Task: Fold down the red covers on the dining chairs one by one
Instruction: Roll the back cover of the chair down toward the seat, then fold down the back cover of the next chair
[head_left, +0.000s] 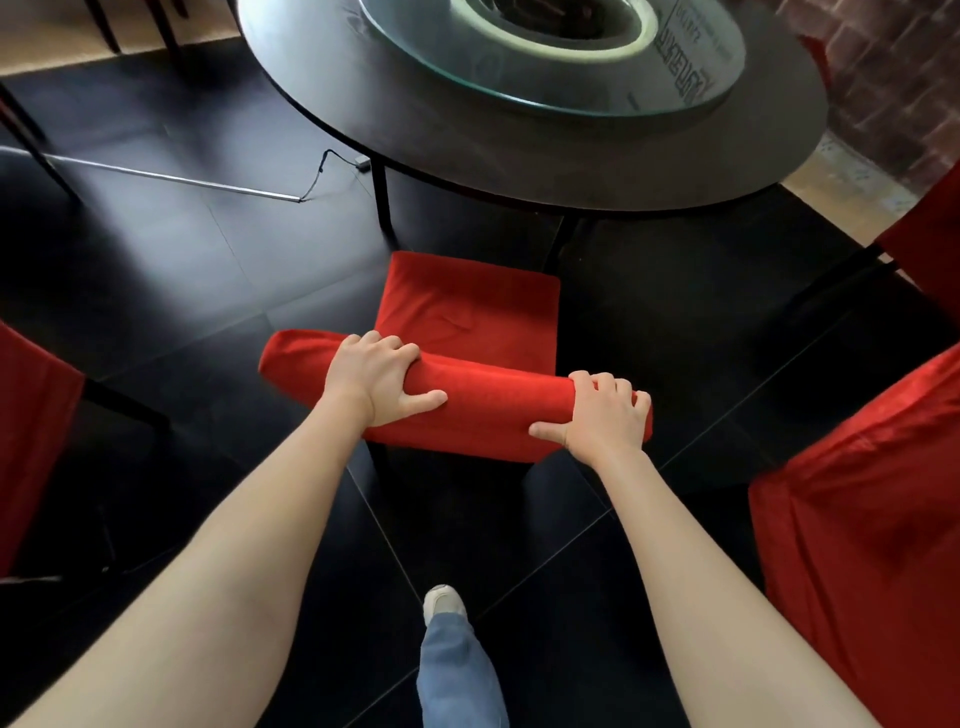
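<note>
Both bare forearms reach forward: left hand (376, 376) and right hand (605, 410) each grip the red fabric chair cover (493, 405) along the backrest top (fingers curled over), facing the round dark table (519, 156)

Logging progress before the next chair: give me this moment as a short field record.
chair in work: red cover bunched along the backrest top, seat also red
left hand: fingers curled over the backrest top
right hand: grips the backrest's right end
table: round, dark, glass turntable on it
other chairs: a red-covered chair at right, another at left
floor: dark tiles
</note>
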